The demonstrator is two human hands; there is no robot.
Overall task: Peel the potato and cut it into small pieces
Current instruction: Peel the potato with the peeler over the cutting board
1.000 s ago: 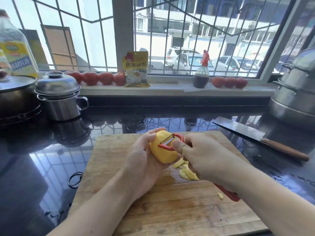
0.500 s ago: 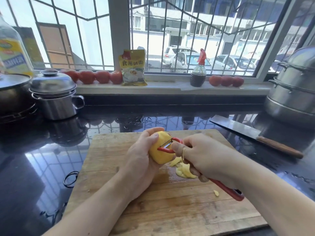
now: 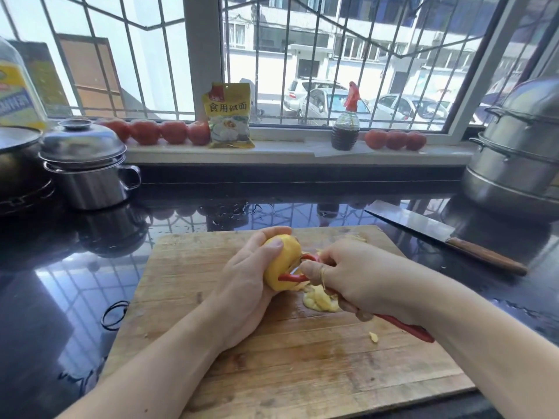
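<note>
Potato (image 3: 282, 263) sits over the cutting board (image 3: 211, 367) centre, gripped by the left hand (image 3: 245, 285); right hand (image 3: 360, 276) clasps a red peeler (image 3: 295, 277) against it. Peelings (image 3: 319, 300) lie beneath. Cleaver (image 3: 438, 234) rests toward the counter's far right.

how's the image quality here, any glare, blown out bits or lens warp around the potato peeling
Head view: strong daylight through the window blows out the street outside; the glossy black counter mirrors the window bars and pots as glare; wide-angle lens bows the window bars and stretches the forearms at the bottom edge; potato, peeler and both hands are evenly lit and fairly sharp, with slight softness.
</note>
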